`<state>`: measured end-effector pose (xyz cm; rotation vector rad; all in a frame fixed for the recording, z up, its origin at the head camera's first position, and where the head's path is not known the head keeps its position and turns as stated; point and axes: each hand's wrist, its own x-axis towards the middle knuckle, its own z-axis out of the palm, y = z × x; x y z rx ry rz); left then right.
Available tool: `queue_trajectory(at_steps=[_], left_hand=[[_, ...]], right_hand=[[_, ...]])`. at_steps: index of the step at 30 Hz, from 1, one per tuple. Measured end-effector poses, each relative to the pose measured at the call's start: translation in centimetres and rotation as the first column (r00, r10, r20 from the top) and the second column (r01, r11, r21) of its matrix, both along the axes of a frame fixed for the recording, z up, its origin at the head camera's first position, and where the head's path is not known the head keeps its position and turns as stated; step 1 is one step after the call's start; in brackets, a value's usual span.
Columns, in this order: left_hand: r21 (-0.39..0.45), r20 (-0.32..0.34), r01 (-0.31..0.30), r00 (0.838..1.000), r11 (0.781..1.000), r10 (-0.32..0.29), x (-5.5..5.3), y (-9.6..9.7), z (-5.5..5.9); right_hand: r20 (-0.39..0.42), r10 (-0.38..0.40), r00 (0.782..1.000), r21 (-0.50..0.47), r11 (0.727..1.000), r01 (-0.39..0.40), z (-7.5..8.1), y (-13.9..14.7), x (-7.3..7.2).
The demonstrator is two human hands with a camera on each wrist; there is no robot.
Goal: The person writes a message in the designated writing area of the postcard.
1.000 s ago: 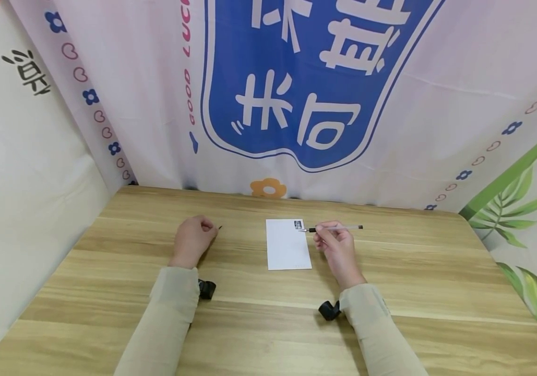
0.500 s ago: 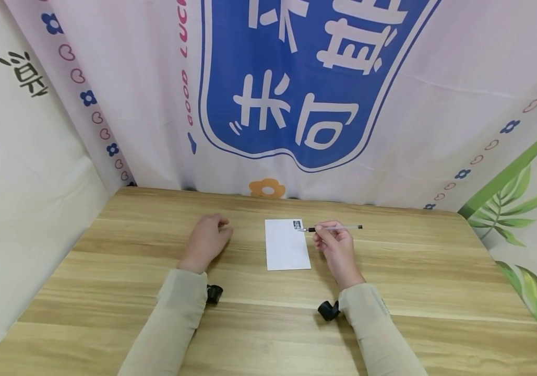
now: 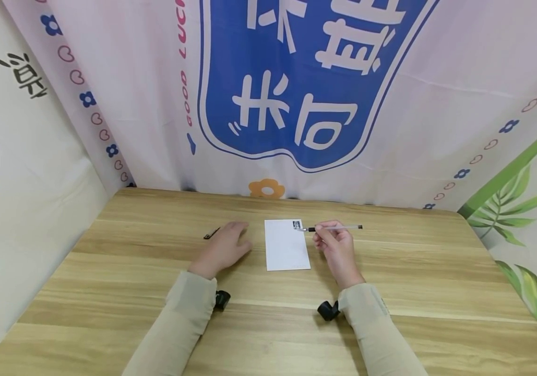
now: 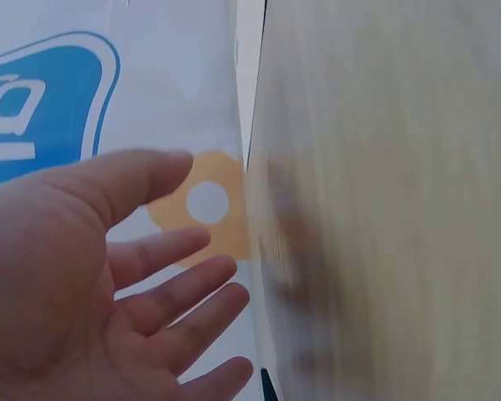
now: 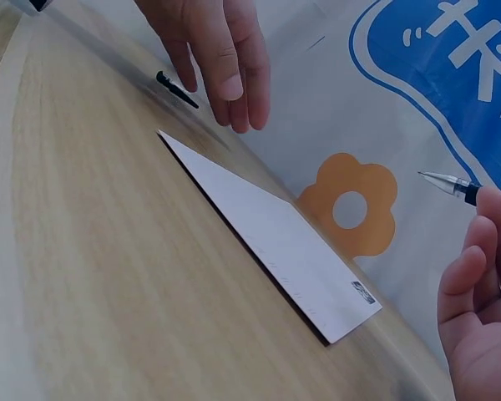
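My right hand [image 3: 338, 253] pinches a gel pen [image 3: 343, 227] with a clear barrel and black grip. In the right wrist view the bare tip of the pen [image 5: 442, 180] points left, held above the table. Left of that hand lies a white card [image 3: 287, 248] with a small dark printed square in its upper right corner. My left hand [image 3: 223, 248] is over the table between the card and a black pen cap [image 3: 211, 233]. Its fingers [image 4: 192, 326] are spread and hold nothing in the left wrist view. The cap rests on the wood.
The wooden table [image 3: 268, 329] runs back to a hanging cloth [image 3: 155, 130] with a blue emblem and an orange flower. White cloth [image 3: 28, 183] borders the left side, and a leaf-printed cloth [image 3: 531, 230] the right. Each wrist wears a black camera [image 3: 328, 311].
My left hand has let go of the pen cap, leaving it on the table, and has moved right toward the card with its fingers opening. The right hand and pen have stayed put.
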<state>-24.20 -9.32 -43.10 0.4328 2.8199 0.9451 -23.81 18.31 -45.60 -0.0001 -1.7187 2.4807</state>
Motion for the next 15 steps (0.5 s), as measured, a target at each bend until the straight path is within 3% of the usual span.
queue_trajectory(at_steps=[8,15], left_hand=[[-0.071,0.049,0.150,0.988,0.986,-0.147,0.5,1.2,-0.4],[-0.177,0.114,0.216,0.973,0.960,-0.198,0.9,1.8,-0.5]], right_hand=[[0.010,0.015,1.000,0.036,0.999,-0.015,0.0,-0.1,0.0],[0.010,0.011,1.000,0.026,1.000,-0.011,-0.2,-0.3,0.2]])
